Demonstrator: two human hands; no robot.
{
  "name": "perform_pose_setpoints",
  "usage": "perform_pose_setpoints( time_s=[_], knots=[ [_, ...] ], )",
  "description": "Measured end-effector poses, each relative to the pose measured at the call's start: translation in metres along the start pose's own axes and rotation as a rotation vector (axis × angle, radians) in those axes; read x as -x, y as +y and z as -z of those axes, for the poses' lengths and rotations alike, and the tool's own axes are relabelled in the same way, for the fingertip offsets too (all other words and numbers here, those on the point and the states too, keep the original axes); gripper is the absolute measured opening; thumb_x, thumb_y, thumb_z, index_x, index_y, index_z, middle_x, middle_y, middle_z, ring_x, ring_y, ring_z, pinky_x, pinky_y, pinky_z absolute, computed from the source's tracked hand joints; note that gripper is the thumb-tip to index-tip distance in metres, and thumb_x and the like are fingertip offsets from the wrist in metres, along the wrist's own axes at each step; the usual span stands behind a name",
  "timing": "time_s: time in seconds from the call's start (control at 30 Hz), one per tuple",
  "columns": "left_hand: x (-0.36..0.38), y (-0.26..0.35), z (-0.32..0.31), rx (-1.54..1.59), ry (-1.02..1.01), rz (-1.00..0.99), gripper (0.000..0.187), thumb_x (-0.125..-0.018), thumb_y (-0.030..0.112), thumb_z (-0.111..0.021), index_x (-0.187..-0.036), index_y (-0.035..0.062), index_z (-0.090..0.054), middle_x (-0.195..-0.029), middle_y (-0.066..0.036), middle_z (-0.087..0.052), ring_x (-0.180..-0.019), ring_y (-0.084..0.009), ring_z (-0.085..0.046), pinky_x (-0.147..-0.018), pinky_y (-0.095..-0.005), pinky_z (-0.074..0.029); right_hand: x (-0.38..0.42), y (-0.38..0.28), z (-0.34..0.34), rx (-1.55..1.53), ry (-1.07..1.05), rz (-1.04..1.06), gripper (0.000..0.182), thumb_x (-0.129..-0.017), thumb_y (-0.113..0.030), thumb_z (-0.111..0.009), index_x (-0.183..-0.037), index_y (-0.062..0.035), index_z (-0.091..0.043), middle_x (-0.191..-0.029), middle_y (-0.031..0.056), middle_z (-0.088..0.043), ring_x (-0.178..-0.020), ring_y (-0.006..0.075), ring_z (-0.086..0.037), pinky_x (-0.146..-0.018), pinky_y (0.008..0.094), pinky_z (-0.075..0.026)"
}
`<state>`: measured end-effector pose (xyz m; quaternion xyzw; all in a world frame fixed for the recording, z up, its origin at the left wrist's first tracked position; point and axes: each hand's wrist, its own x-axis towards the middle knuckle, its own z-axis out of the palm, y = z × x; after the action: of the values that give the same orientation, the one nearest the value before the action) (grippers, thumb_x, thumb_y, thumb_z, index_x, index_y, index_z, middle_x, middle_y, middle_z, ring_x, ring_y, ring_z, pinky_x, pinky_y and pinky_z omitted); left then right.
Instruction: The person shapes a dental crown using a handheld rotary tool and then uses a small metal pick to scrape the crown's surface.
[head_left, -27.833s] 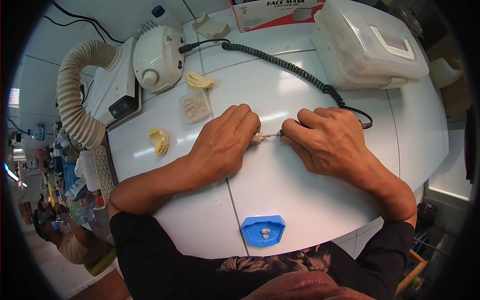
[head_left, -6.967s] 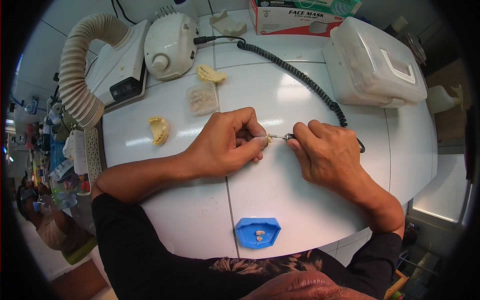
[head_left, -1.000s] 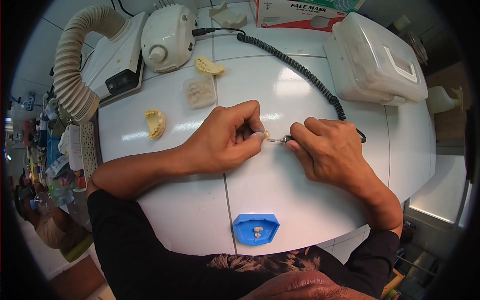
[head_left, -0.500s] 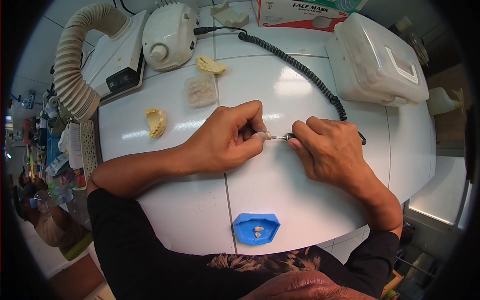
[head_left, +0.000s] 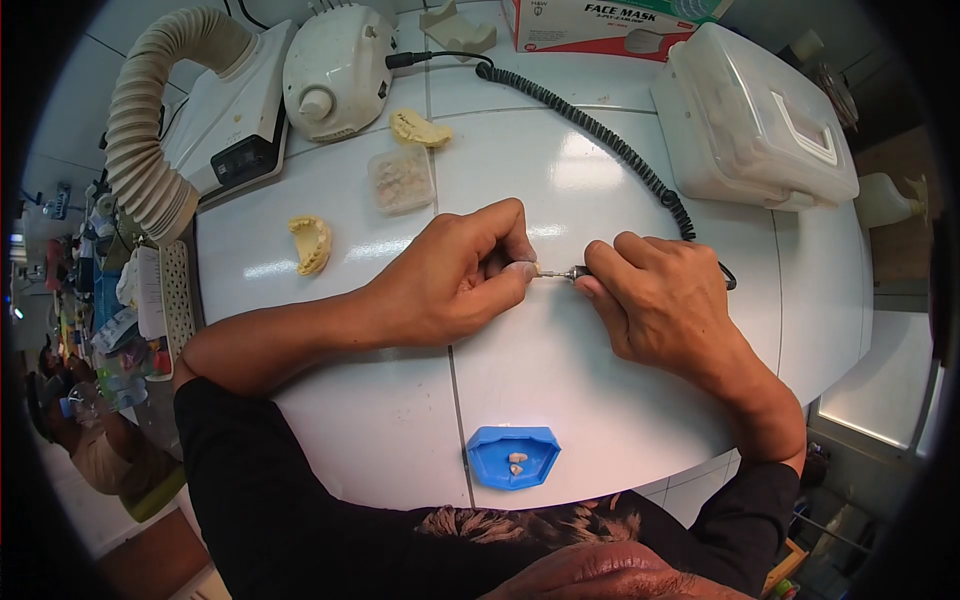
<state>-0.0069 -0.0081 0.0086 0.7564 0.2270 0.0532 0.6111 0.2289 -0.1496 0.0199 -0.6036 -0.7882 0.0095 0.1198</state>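
Note:
My left hand pinches a small pale piece between thumb and fingers, mostly hidden by the fingertips. My right hand is wrapped round a rotary handpiece, its thin metal bit pointing left and meeting the small piece. From the handpiece a black coiled cord runs up to a white control unit. Nearer my body lies a blue tray with small tooth-like pieces in it.
Yellow dental casts and a clear container lie at the left and back. A white machine with a hose stands back left, a lidded case back right, a mask box behind. A person is far left.
Both hands stay almost in place, with the bit still against the small piece. My left fingertips have shifted very slightly.

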Motion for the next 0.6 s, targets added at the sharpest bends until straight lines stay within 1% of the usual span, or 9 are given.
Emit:
perform_pose_setpoints(
  time_s=[0.03, 0.13, 0.33, 0.43, 0.53, 0.6],
  knots=[
    [-0.0001, -0.0001, 0.0000, -0.004, 0.001, -0.005, 0.012, -0.107, 0.012, -0.068, -0.106, 0.0040, -0.060, -0.090, 0.003, -0.062, -0.073, -0.0009, -0.050, -0.061, -0.0230, -0.037, 0.0001, -0.0003, 0.0002, 0.002, 0.000, -0.002, 0.027, -0.105, -0.035, -0.076, -0.094, -0.0114, -0.067, -0.070, 0.0043, -0.062, -0.054, 0.0249, -0.067, -0.048, 0.0399, -0.048],
    [-0.0016, -0.0052, -0.0034, 0.004, 0.048, -0.054, 0.017, -0.104, 0.013, -0.069, -0.102, 0.0006, -0.058, -0.079, -0.001, -0.064, -0.065, -0.0045, -0.050, -0.057, -0.0272, -0.039, 0.0004, -0.0019, 0.0001, 0.012, 0.001, -0.008, 0.027, -0.105, -0.035, -0.076, -0.094, -0.0114, -0.068, -0.070, 0.0042, -0.062, -0.054, 0.0245, -0.068, -0.048, 0.0396, -0.049],
    [-0.0017, -0.0063, -0.0028, -0.011, 0.055, -0.059, 0.017, -0.104, 0.013, -0.069, -0.101, 0.0003, -0.058, -0.079, -0.001, -0.064, -0.065, -0.0039, -0.049, -0.057, -0.0266, -0.039, 0.0005, -0.0033, -0.0002, 0.010, -0.013, -0.032, 0.027, -0.105, -0.035, -0.076, -0.094, -0.0112, -0.068, -0.070, 0.0046, -0.063, -0.055, 0.0247, -0.068, -0.048, 0.0396, -0.048],
    [-0.0014, -0.0081, -0.0048, -0.006, 0.085, -0.061, 0.017, -0.104, 0.013, -0.069, -0.101, 0.0003, -0.058, -0.079, -0.001, -0.063, -0.064, -0.0035, -0.049, -0.056, -0.0263, -0.039, 0.0006, 0.0006, 0.0000, 0.001, -0.001, -0.004, 0.027, -0.105, -0.034, -0.076, -0.094, -0.0110, -0.067, -0.070, 0.0048, -0.062, -0.054, 0.0245, -0.068, -0.048, 0.0396, -0.048],
    [-0.0002, -0.0022, -0.0015, 0.002, 0.037, 0.018, 0.012, -0.107, 0.011, -0.069, -0.104, 0.0035, -0.059, -0.090, 0.002, -0.063, -0.075, -0.0009, -0.052, -0.062, -0.0232, -0.039, 0.0011, -0.0006, -0.0006, 0.011, 0.003, -0.005, 0.027, -0.104, -0.034, -0.077, -0.094, -0.0110, -0.067, -0.069, 0.0046, -0.062, -0.054, 0.0244, -0.068, -0.048, 0.0397, -0.048],
    [0.0000, -0.0011, -0.0013, -0.006, 0.035, 0.021, 0.012, -0.107, 0.011, -0.069, -0.104, 0.0036, -0.059, -0.090, 0.002, -0.064, -0.075, -0.0008, -0.052, -0.061, -0.0230, -0.039, 0.0017, -0.0014, -0.0015, 0.023, 0.008, -0.003, 0.027, -0.104, -0.034, -0.077, -0.094, -0.0109, -0.067, -0.070, 0.0044, -0.062, -0.054, 0.0243, -0.068, -0.048, 0.0394, -0.048]
  ],
)
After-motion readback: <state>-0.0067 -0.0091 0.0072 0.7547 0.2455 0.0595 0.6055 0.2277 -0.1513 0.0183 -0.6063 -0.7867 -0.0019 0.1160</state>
